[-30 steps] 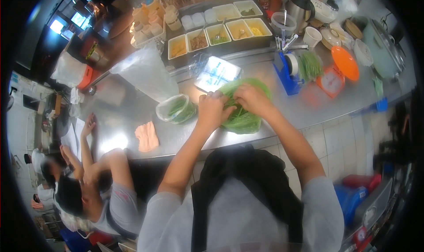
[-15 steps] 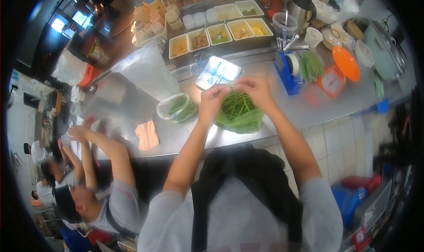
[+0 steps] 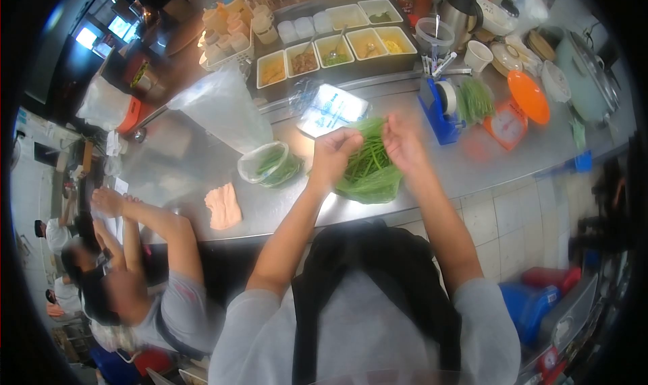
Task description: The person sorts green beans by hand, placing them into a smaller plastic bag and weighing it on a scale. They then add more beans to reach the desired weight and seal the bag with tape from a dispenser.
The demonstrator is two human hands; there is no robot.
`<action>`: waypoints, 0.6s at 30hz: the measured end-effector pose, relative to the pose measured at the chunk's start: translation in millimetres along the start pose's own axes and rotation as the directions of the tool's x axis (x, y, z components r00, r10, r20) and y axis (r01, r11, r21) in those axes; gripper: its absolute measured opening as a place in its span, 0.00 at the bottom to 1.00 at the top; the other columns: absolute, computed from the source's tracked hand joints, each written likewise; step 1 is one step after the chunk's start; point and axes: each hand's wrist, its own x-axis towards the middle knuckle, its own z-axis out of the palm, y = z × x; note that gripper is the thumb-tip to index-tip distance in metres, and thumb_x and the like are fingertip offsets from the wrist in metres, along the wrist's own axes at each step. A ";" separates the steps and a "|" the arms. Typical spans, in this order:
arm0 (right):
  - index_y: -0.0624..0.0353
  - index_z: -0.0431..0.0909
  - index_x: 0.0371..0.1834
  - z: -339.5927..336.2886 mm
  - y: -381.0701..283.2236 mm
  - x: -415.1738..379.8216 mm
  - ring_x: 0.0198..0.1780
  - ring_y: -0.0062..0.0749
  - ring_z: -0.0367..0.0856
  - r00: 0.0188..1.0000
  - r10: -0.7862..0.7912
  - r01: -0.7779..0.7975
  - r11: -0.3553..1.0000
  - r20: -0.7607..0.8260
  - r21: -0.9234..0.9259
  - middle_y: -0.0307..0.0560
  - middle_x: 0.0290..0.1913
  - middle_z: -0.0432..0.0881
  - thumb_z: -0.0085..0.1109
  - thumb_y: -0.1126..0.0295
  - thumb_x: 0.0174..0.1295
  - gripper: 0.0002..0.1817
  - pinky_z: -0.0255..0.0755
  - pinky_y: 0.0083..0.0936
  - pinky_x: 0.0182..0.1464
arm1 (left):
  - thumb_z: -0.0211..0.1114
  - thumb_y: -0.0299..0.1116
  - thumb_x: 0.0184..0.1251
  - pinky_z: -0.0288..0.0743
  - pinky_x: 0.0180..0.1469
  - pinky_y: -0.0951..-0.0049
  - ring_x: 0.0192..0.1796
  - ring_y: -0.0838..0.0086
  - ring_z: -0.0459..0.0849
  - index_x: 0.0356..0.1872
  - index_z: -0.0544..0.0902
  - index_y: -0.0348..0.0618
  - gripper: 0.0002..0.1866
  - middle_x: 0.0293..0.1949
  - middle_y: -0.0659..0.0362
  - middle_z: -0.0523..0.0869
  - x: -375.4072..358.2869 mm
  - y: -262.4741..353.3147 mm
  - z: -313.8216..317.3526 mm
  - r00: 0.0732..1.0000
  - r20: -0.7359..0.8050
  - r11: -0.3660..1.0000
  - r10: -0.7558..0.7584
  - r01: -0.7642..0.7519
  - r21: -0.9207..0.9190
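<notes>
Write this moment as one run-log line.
left hand: at bag's left rim | right hand: raised beside bag | green bag: open, greens showing | cloth: left on counter

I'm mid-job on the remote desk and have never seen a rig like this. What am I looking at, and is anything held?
There is no machine: these are a person's bare hands, seen by a camera worn on their head, looking forward and down. On the steel counter lie an open green bag of green stalks, a smaller bag of greens, a peach-coloured cloth and a blue-and-white packet. The left hand and right hand are at the green bag; whether either grips anything is unclear.
</notes>
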 end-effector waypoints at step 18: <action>0.58 0.83 0.35 24.1 -0.1 -14.0 0.35 0.35 0.80 0.800 0.089 0.598 -0.194 0.594 -0.777 0.46 0.32 0.82 0.64 0.70 0.49 0.10 0.70 0.26 0.38 | 0.62 0.26 0.48 0.64 0.38 0.64 0.37 0.64 0.77 0.21 0.83 0.42 0.03 0.31 0.55 0.80 -2.9 -2.9 -20.7 0.903 0.195 0.305 0.382 -0.323 0.896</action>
